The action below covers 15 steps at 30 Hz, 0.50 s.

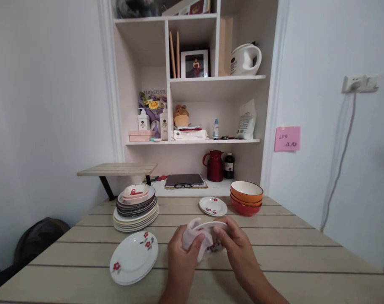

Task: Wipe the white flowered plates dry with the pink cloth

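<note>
A small white plate (217, 245) with red flowers is held up off the table, tilted, between my two hands. My left hand (183, 251) is closed on a pale pinkish cloth (192, 237), which wraps over the plate's left edge. With thumb on the face and fingers behind, my right hand (236, 242) grips the plate's right rim. Just beyond my hands lie small flowered plates (212, 205), stacked flat. To the left are larger flowered plates (133, 258), also stacked. The lower part of the held plate is partly hidden by the cloth and slightly blurred.
A tall stack of plates (135, 215) with small square dishes (136, 192) on top stands at the back left, near a raised wooden shelf (117, 169). Orange and red bowls (246, 198) are nested at the back right. Behind them are a red jug (214, 166) and glasses (182, 185).
</note>
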Each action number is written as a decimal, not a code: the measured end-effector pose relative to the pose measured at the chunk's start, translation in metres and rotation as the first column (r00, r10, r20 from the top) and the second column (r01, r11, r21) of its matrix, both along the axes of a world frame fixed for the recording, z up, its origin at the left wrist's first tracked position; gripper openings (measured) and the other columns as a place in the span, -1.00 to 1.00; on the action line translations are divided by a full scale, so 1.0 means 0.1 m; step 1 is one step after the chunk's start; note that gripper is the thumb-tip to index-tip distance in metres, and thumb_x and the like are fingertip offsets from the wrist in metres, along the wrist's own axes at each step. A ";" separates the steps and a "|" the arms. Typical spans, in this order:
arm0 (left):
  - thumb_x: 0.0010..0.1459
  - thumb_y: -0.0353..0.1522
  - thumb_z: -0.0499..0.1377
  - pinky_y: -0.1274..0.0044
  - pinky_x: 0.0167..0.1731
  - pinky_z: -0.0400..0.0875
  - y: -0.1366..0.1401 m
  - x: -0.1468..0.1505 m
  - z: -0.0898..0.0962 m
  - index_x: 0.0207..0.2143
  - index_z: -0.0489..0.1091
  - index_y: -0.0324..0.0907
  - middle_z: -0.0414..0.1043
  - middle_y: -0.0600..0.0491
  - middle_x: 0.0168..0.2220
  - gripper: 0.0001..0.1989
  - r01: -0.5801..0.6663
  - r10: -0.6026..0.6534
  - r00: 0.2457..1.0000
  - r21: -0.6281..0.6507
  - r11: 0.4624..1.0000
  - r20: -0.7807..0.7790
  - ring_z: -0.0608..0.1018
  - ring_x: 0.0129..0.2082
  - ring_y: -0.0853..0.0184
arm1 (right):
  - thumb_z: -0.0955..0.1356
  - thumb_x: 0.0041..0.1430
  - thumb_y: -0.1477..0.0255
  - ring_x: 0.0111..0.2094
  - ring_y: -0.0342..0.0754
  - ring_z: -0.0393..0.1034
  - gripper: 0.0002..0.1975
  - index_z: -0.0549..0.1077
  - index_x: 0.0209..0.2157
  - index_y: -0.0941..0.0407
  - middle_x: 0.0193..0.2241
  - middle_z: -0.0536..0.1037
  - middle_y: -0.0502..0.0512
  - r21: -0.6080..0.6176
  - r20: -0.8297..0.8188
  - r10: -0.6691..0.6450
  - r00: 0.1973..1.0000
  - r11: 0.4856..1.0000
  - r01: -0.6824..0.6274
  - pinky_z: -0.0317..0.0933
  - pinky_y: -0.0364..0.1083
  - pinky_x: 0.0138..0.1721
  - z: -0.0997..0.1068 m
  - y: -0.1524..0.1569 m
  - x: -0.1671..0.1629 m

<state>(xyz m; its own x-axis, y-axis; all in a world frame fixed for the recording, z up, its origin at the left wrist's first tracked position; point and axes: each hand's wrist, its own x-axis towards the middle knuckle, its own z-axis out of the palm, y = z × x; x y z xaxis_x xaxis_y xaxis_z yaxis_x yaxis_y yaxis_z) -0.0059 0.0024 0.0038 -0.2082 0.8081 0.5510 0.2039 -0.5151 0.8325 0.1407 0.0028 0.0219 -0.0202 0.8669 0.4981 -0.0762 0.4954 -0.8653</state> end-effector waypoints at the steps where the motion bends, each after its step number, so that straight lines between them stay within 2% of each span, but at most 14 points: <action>1: 0.05 -0.17 0.23 0.55 -0.36 0.45 0.00 0.00 0.00 -0.24 0.50 -0.20 0.58 0.00 -0.37 -0.69 0.006 -0.006 1.000 -0.003 1.000 0.017 0.56 -0.39 0.27 | 0.36 0.16 0.24 -0.51 -0.13 0.21 -0.79 0.38 -0.40 0.09 -0.56 0.36 -0.07 -0.007 -0.019 -0.010 1.000 1.000 0.009 0.13 -0.18 -0.47 0.00 0.00 0.00; 7: -0.01 -0.14 0.27 0.54 -0.38 0.47 0.03 0.02 0.03 -0.30 0.52 -0.22 0.60 -0.03 -0.38 -0.66 -0.004 0.008 0.993 -0.038 0.999 0.120 0.59 -0.40 0.24 | 0.37 0.13 0.20 -0.54 -0.15 0.14 -0.76 0.36 -0.40 0.08 -0.58 0.32 -0.10 -0.088 -0.137 -0.010 0.990 0.996 -0.002 0.08 -0.19 -0.51 -0.01 0.00 -0.04; 11: -0.03 -0.09 0.27 0.53 -0.34 0.47 0.04 0.02 0.01 -0.23 0.51 -0.24 0.61 -0.07 -0.33 -0.57 0.011 0.005 0.984 -0.089 0.996 0.180 0.60 -0.36 0.21 | 0.38 0.11 0.19 -0.52 -0.15 0.12 -0.75 0.37 -0.39 0.08 -0.55 0.32 -0.09 -0.126 -0.225 -0.023 0.974 0.992 -0.005 0.07 -0.19 -0.51 -0.02 0.00 -0.07; 15: -0.05 -0.03 0.26 0.52 -0.38 0.47 0.05 0.02 0.00 -0.23 0.51 -0.29 0.61 -0.09 -0.36 -0.49 0.038 -0.003 0.974 -0.150 0.988 0.226 0.60 -0.35 0.19 | 0.40 0.09 0.19 -0.52 -0.13 0.15 -0.74 0.40 -0.33 0.09 -0.52 0.36 -0.05 -0.162 -0.332 -0.008 0.943 0.986 -0.048 0.09 -0.18 -0.52 0.00 -0.01 -0.09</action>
